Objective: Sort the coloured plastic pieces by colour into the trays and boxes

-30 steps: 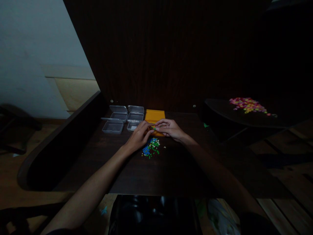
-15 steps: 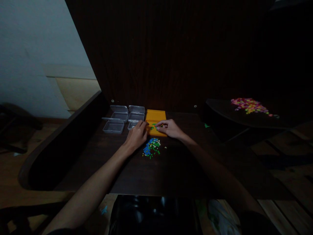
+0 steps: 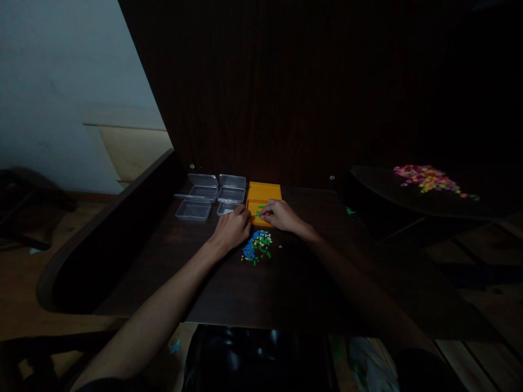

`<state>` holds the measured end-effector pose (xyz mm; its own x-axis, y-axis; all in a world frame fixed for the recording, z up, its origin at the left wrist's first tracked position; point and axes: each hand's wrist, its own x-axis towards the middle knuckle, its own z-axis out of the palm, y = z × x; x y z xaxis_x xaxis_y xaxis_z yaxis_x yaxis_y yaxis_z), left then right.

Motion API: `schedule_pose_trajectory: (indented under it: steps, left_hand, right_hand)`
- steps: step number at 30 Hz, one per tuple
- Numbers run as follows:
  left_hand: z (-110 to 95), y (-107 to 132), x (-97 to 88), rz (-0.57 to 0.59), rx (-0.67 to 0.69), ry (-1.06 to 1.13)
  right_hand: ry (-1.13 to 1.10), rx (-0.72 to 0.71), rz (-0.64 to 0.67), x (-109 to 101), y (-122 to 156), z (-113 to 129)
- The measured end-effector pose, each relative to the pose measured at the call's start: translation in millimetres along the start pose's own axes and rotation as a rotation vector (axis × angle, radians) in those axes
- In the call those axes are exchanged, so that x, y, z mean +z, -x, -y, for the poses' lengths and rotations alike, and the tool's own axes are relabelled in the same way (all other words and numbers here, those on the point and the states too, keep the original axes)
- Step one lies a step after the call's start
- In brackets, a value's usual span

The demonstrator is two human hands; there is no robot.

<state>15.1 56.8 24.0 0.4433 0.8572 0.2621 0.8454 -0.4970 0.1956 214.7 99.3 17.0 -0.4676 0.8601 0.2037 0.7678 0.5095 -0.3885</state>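
Observation:
An orange-yellow plastic box (image 3: 265, 191) lies open on the dark table, its lid folded back. Small green pieces (image 3: 261, 207) are inside its near half. My left hand (image 3: 232, 226) grips the left edge of the box with curled fingers. Over the near half, my right hand (image 3: 283, 215) is closed in a pinch, its fingertips on a small green piece that is partly hidden. Just in front of the box is a loose pile of tiny blue, green, white and yellow building bricks (image 3: 256, 247).
Several clear plastic boxes with raised lids (image 3: 193, 210) stand left of the yellow box. A dark side panel (image 3: 110, 228) bounds the table on the left. At right, a heap of pink, red and yellow bits (image 3: 427, 178) lies on another dark surface.
The view has shifted slightly, so everything sits a little further right. My right fingertips have moved slightly within the box and my left hand stays at its edge.

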Motion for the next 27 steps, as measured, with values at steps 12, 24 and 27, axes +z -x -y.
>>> schedule_pose_trajectory:
  steps: [12,24,27]
  left_hand:
    - [1.1,1.1,-1.1,-0.038,0.276,0.348]
    - [-0.4,4.1,-3.8,0.182,0.381,0.403]
    - [-0.1,3.9,-3.8,0.186,0.376,0.394]
  right_hand:
    - [-0.232,-0.061,-0.074,-19.5,33.5,0.9]
    - [-0.209,-0.128,0.090,-3.5,69.0,15.1]
    - [-0.212,-0.116,0.082,-2.7,68.8,12.7]
